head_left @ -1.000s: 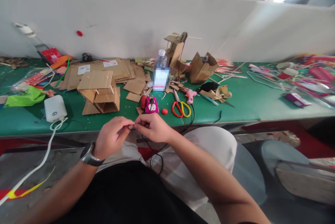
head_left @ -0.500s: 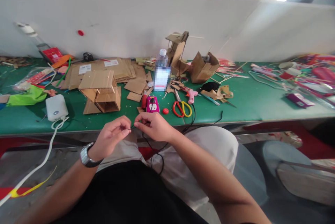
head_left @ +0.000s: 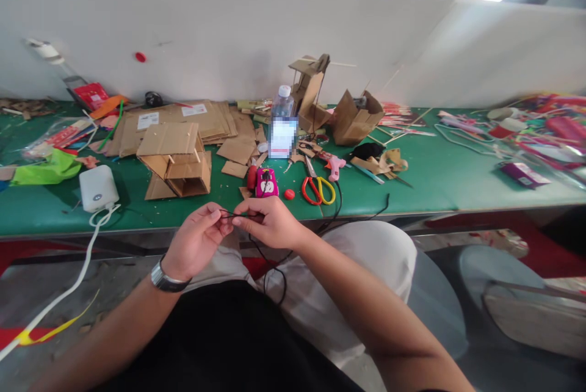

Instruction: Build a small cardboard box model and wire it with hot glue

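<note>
Above my lap, at the bench's front edge, a thin black cord (head_left: 275, 268) runs up into my fingers. My right hand (head_left: 268, 221) pinches it between thumb and forefinger. My left hand (head_left: 199, 238), with a metal watch on the wrist, is closed on the same cord near its end, almost touching the right fingertips. Just beyond my hands lie a pink and white socket block (head_left: 266, 183), a red cap (head_left: 289, 195) and scissors (head_left: 319, 187) with red and yellow handles. A pink glue gun (head_left: 336, 166) rests right of the scissors.
A cardboard model (head_left: 176, 160) stands left of centre, near a white power bank (head_left: 98, 188) with a white cable. Behind are a bottle (head_left: 284, 102), a phone (head_left: 282, 137) with blurred screen and an open cardboard box (head_left: 357, 118). Craft scraps lie along the green bench (head_left: 439, 181).
My left hand has shifted right and turned, coming closer to my right hand. More of the cord now shows between the fingers. The things on the bench have not moved.
</note>
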Available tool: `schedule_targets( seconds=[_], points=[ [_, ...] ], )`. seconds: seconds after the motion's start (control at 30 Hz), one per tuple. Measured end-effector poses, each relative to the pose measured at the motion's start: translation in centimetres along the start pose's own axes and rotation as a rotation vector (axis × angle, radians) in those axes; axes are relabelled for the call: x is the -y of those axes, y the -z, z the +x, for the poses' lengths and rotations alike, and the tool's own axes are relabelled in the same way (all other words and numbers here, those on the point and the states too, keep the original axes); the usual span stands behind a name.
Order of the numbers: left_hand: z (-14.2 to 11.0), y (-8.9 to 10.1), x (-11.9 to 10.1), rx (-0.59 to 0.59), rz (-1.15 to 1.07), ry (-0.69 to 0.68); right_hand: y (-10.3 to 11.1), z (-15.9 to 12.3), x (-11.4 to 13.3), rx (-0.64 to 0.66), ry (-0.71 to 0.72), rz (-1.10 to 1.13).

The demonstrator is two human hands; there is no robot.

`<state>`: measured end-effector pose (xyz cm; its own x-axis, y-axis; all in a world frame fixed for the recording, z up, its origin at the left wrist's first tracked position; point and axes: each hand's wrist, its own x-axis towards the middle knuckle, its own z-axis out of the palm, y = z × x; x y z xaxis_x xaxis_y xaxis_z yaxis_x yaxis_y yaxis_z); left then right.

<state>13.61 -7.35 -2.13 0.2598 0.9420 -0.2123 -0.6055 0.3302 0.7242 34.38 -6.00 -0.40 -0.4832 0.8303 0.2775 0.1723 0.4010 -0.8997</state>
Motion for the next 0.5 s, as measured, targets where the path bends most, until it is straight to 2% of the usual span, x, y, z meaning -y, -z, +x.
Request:
schedule_targets(
  seconds=[0.23,0.5],
  points=[
    [0.0,-0.3,0.0,-0.046,0.001,0.025,0.0,0.1,-0.3,-0.124,0.119,-0.185],
    [0.0,-0.3,0.0,-0.081,-0.017,0.060,-0.2,0.2,-1.1,-0.130,0.295,-0.260]
  ],
)
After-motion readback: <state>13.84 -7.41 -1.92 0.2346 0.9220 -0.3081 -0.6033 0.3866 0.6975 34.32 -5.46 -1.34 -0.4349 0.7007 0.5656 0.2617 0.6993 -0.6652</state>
